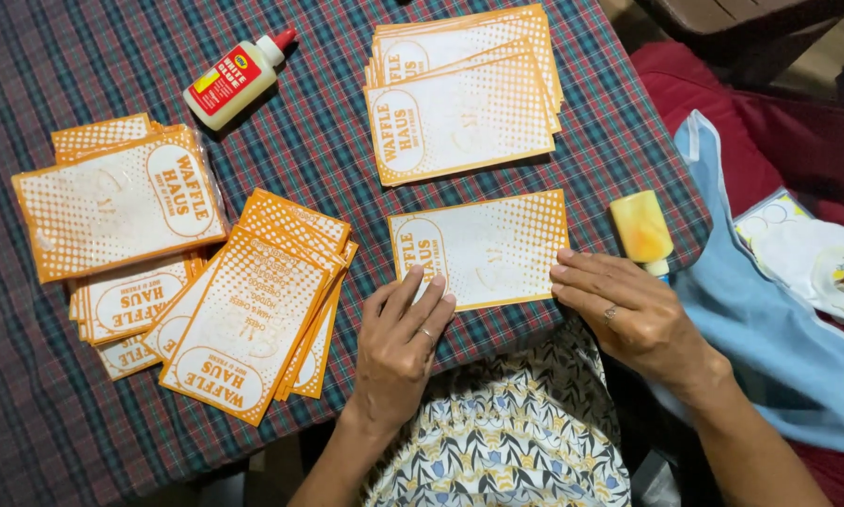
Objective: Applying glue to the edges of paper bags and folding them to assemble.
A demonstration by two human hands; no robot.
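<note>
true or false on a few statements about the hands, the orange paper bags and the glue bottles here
1. Both hands rest on a single orange and white paper bag. True: left hand on its near left corner, right hand on its right edge.
2. The white glue bottle stands upright. False: it lies on its side.
3. A yellow bottle lies by the right hand. True.
4. The tablecloth is plain white. False: dark plaid.
5. The left hand holds the glue. False: it lies flat on the bag.
</note>
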